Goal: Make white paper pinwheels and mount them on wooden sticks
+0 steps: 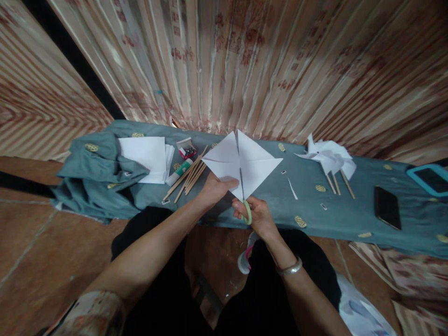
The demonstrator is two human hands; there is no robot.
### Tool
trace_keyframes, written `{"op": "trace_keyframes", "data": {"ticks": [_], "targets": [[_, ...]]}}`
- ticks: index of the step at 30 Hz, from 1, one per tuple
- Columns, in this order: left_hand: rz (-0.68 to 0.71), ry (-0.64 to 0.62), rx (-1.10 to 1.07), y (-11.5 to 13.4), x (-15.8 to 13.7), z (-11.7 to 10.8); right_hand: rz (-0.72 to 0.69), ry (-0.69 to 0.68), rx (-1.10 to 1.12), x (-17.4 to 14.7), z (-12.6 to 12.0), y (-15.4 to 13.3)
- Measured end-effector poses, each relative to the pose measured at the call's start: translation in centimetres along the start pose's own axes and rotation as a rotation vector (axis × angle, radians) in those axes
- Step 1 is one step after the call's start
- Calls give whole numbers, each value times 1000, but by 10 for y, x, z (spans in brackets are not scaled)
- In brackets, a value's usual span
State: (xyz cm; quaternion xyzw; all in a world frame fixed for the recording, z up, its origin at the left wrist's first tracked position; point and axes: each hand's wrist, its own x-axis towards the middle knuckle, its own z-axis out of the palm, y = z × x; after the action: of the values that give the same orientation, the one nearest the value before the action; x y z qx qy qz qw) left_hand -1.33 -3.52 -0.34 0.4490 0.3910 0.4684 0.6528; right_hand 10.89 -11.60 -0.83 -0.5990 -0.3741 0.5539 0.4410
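Note:
A white square of paper point(257, 163) with crossing creases is held up cornerwise above the cloth. A slit runs down from its top corner, and two side corners also show short cuts or creases. My left hand point(219, 189) grips its lower left edge, thumb on top. My right hand point(257, 213) is closed round the green handles of a pair of scissors point(248, 212). The dark blade lies along the paper's lower crease, pointing toward the middle. Part of the scissors is hidden by the paper and my fingers.
Left on the cloth-covered table point(336, 212) are stacked white sheets point(143, 154), a glue stick point(180, 171), wooden sticks point(191, 176) and a small red box point(187, 149) of metal pieces. Rightward lie paper pinwheels point(331, 156), a paper sliver point(292, 189), a phone point(387, 207) and a blue-framed device point(430, 179).

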Motion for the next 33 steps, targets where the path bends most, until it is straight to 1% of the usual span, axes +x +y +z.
{"op": "trace_keyframes", "data": {"ticks": [3,8,15,21,24,28,31,32,33], "targets": [[-23,-8,9,1,-1,1,2,-1,-18,0,0,-1],[-51,23,-3,3,-2,2,-4,-3,-17,-1,0,-3],[-52,15,2,3,-2,2,-7,0,-23,0,1,-2],[-50,9,26,-3,0,-1,8,-63,-9,1,-5,7],[-56,11,28,-6,2,-4,-15,-117,-98,-1,-12,15],[-29,73,-13,-4,6,-8,-33,-180,-242,-4,-27,22],[-29,118,-76,-3,12,-12,-26,-237,-447,-8,-44,20],[-38,131,-103,-4,14,-14,-24,-241,-528,-9,-51,17],[-53,140,-127,-6,16,-15,-23,-217,-611,-10,-58,15]]}}
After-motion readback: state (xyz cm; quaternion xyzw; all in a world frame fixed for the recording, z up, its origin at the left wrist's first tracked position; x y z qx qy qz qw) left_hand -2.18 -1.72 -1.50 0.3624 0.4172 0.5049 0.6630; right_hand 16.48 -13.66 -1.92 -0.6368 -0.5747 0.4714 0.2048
